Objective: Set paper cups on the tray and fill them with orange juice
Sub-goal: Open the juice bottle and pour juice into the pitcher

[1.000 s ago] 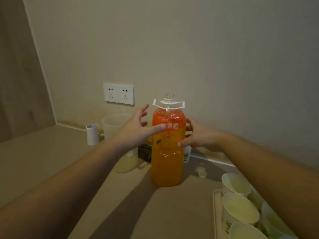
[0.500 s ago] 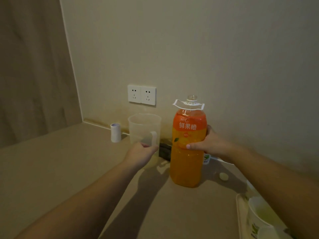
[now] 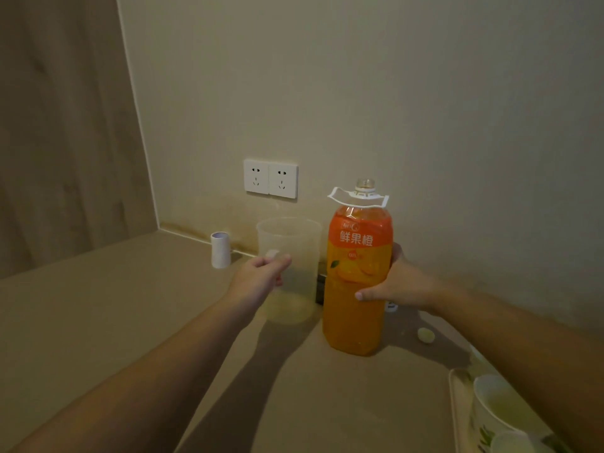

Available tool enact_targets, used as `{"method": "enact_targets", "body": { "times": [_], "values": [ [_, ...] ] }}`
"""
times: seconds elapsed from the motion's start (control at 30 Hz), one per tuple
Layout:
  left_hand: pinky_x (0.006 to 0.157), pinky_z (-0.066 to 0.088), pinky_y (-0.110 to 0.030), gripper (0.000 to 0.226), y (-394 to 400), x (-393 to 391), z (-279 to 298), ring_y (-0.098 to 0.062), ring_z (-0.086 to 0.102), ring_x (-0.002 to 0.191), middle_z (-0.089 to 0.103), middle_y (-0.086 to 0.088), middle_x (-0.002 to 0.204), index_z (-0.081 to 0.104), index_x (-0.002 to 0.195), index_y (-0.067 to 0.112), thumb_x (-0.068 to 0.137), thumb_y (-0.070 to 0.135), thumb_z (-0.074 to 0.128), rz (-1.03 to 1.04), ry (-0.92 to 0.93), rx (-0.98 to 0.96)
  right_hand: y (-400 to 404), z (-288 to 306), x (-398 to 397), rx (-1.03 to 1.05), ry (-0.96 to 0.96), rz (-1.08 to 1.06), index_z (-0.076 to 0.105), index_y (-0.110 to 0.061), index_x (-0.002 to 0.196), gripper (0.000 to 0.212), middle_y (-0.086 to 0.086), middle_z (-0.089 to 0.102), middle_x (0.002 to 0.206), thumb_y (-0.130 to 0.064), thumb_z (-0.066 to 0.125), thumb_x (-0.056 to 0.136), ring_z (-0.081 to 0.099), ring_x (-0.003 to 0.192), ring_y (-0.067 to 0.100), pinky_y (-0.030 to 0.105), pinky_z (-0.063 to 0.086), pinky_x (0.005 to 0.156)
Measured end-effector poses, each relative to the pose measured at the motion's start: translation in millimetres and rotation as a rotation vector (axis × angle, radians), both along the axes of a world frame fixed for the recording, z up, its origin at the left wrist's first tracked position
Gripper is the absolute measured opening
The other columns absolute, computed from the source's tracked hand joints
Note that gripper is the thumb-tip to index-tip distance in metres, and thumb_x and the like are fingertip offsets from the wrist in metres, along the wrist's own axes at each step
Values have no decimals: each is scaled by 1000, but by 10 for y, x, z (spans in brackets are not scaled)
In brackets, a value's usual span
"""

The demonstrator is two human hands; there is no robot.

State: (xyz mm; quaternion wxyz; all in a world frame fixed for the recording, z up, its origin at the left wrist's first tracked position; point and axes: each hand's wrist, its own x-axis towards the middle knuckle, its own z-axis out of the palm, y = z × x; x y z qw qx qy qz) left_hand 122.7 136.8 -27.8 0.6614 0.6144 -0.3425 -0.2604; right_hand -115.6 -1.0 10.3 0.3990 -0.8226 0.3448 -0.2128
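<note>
Your right hand (image 3: 400,284) wraps around the middle of the uncapped orange juice bottle (image 3: 358,276), which stands upright on the tabletop (image 3: 130,305). Your left hand (image 3: 260,277) curls its fingers around the handle of a clear plastic jug (image 3: 289,268) just left of the bottle. At the lower right, paper cups (image 3: 496,410) sit on a tray (image 3: 457,407).

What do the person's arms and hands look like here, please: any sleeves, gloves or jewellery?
Both forearms are bare as far as the picture shows, with no sleeves in view. The left hand and right hand wear no gloves, and no watch, ring or bracelet shows on either wrist.
</note>
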Motion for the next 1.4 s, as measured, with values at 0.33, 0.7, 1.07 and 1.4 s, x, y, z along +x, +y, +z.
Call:
{"method": "enact_targets", "body": {
  "times": [0.33,0.7,1.07,1.4],
  "values": [
    [54,34,-28,54,339,422,-89,-15,40,54,41,-4,59,58,56,22,58,68,84,-196,-9,-125,-41,-141,78,105,-168,-7,19,-30,150,110,-3,47,135,-20,90,66,51,121,23,44,49,96],
    [50,33,-26,66,278,509,-186,-14,37,51,40,-3,57,49,58,22,52,77,84,-237,-13,-172,-37,-199,152,62,-198,-53,26,-38,142,108,-7,49,135,-41,89,54,53,123,25,55,49,99],
    [50,32,-27,65,324,551,-213,-14,37,50,40,-3,56,50,58,22,52,76,85,-260,11,-201,63,40,-26,23,-106,65,31,-35,142,104,-7,56,128,-36,90,56,59,111,17,39,55,86],
    [46,35,-21,73,465,530,-185,-14,40,47,42,-8,53,47,60,15,51,78,83,-269,-9,-194,94,360,-243,-62,-14,108,38,-41,132,124,-9,62,121,-62,94,23,66,105,16,38,58,83]
  ]
}}
